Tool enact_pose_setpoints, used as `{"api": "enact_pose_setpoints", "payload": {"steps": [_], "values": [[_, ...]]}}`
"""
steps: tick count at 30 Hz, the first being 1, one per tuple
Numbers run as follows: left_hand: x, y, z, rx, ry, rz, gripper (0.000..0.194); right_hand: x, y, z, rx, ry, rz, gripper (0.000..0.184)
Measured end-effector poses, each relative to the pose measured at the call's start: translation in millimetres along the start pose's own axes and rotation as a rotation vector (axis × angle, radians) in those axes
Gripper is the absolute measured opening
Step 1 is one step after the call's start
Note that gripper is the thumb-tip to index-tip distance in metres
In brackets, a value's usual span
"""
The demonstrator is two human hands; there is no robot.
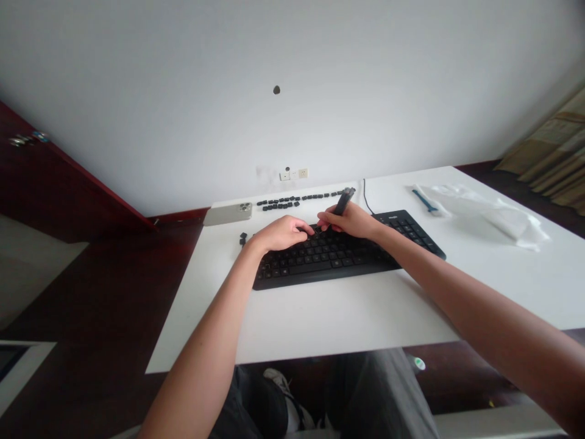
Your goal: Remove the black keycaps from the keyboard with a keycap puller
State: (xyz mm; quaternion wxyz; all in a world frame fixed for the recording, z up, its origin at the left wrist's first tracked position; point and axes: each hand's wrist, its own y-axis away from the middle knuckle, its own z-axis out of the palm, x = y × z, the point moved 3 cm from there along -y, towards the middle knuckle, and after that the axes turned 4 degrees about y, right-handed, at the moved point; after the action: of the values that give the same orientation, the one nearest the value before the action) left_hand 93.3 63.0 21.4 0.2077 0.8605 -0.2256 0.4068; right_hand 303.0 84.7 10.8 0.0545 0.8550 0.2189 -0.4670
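A black keyboard lies on the white table, slightly turned, with its keys facing me. My left hand rests over its upper left part, thumb and forefinger apart at the keys; the other fingers are partly hidden. Just to the right, my right hand is closed around a slim black-handled tool, held upright and tilted. The tool's lower end points at the upper key rows between my hands, and its tip is too small to make out. Loose black keycaps stand in rows behind the keyboard.
A phone lies at the table's back left. A few more loose keycaps sit left of the keyboard. The cable runs to the back edge. On the right are a blue-handled brush and a crumpled clear plastic bag.
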Motion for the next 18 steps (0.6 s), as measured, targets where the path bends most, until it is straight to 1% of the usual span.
{"api": "enact_pose_setpoints", "payload": {"steps": [3, 6, 11, 13, 16, 18], "values": [[-1.6, -2.1, -0.5, 0.004, -0.008, 0.027, 0.035, -4.8, -0.7, -0.5, -0.039, 0.015, -0.067, 0.04], [-1.5, -3.4, -0.6, 0.008, -0.015, 0.051, 0.033, -10.2, -0.2, 3.9, -0.043, 0.011, -0.084, 0.044], [-0.8, -2.2, -2.9, 0.063, -0.008, 0.011, 0.035, -8.7, -3.0, 15.1, 0.06, -0.077, -0.064, 0.056], [-0.3, -1.5, -2.9, 0.047, 0.01, 0.008, 0.037, -5.3, -4.7, 15.8, 0.118, -0.095, -0.072, 0.056], [0.4, -1.1, -1.3, 0.005, 0.034, 0.017, 0.041, -0.1, -5.5, 9.9, 0.233, -0.058, -0.075, 0.054], [0.9, -0.9, 0.1, -0.012, 0.024, 0.01, 0.045, 0.9, -5.0, 5.5, 0.262, 0.004, -0.089, 0.053]]}}
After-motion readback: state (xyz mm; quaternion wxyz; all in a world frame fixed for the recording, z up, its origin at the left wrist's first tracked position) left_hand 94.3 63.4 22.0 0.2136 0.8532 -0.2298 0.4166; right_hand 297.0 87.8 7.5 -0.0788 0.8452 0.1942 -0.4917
